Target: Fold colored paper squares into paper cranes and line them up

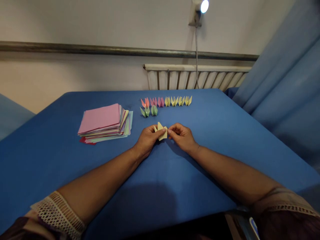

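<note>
A pale yellow origami crane is held over the blue table, between my two hands. My left hand is closed on its left side, with the thumb lying across the folded paper. The fingers and thumb of my right hand pinch at the crane's right tip; the exact bit of paper there is partly hidden. Beyond my hands stand folded paper cranes in two rows: an orange-red one, pink ones, several yellow ones and two green ones.
On the left of the blue-covered table lies a stack of coloured paper, pink on top. A metal rail and a radiator run along the wall behind. Blue curtain hangs at the right. A cable drops from a wall socket.
</note>
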`<state>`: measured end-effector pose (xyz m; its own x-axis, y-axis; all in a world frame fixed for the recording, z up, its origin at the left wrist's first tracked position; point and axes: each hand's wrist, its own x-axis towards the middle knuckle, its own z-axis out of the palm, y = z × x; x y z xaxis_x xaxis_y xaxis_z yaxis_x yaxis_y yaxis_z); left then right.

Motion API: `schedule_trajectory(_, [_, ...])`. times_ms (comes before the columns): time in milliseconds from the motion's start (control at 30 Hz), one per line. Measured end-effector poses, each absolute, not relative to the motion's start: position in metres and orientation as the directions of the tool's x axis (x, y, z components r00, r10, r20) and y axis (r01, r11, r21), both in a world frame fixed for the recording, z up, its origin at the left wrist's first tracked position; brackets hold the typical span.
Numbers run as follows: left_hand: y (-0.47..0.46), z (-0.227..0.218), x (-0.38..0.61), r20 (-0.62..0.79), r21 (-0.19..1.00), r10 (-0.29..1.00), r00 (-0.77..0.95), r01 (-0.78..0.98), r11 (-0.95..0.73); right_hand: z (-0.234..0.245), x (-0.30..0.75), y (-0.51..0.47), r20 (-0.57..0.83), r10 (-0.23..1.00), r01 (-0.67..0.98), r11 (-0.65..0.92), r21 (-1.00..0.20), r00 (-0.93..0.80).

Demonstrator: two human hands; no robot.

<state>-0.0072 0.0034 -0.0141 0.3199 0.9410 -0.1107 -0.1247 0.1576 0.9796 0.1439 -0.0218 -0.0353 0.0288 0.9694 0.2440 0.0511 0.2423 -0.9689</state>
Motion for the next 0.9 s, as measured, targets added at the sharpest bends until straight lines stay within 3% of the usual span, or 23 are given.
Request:
schedule_trajectory(267, [0.0019, -0.0141, -0.0062, -0.106, 0.979, 0.944, 0.313, -0.131, 0.154, -0.0334, 0.1448, -0.0233, 0.292, 0.956, 0.114, 0.287, -0.951, 0.032])
schedule_trajectory(900, [0.0031, -0.0142, -0.0074, -0.064, 0.98, 0.958, 0.278, -0.164, 0.113, -0.0355, 0.1395, -0.0251, 0.196, 0.978, 0.001, 0.197, -0.98, -0.077])
